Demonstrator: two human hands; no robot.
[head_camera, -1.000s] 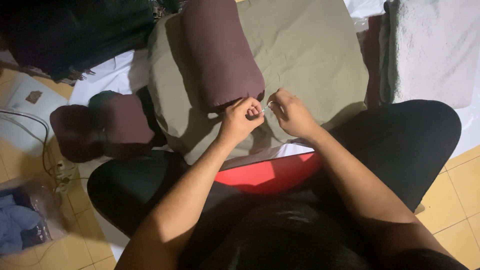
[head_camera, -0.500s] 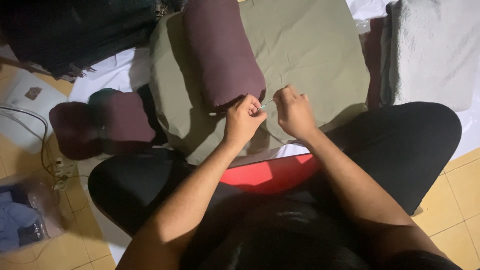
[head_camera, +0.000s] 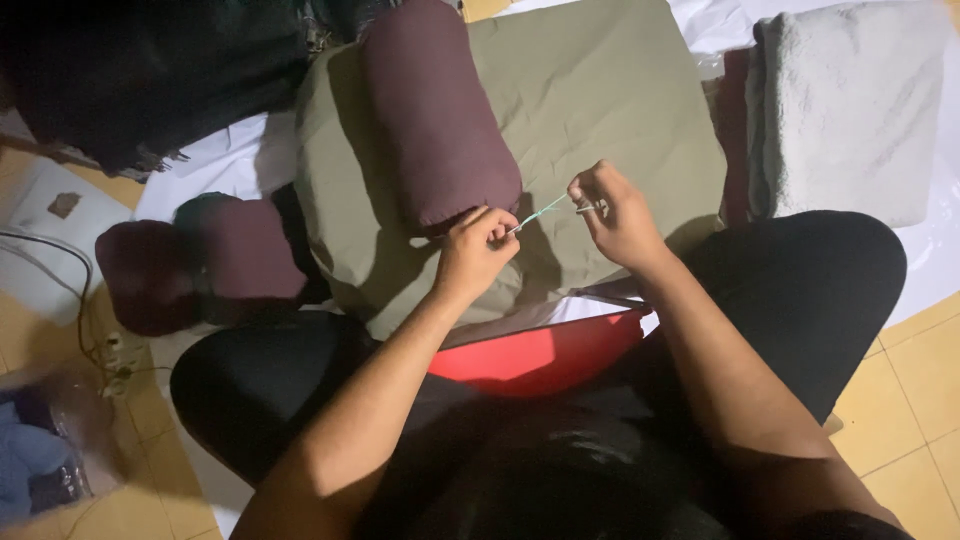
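A maroon bolster (head_camera: 435, 110) lies on an olive-green pillow (head_camera: 600, 100) in front of my crossed legs. My left hand (head_camera: 475, 250) is pinched at the bolster's near end, where a thin light-green thread (head_camera: 540, 212) starts. The thread runs taut up and to the right to my right hand (head_camera: 620, 215), which pinches a small metal needle (head_camera: 588, 208) over the pillow.
A second maroon bolster (head_camera: 200, 260) lies at the left. A folded grey-white towel (head_camera: 850, 110) sits at the right, and dark cloth (head_camera: 150, 70) is piled at the top left. A red item (head_camera: 530, 355) rests on my lap. A cable (head_camera: 60, 250) and a plastic bag of clothes (head_camera: 40, 460) lie on the yellow tiles.
My right hand has pulled away to the right and up, drawing the thread out taut. My left hand has stayed at the bolster's end.
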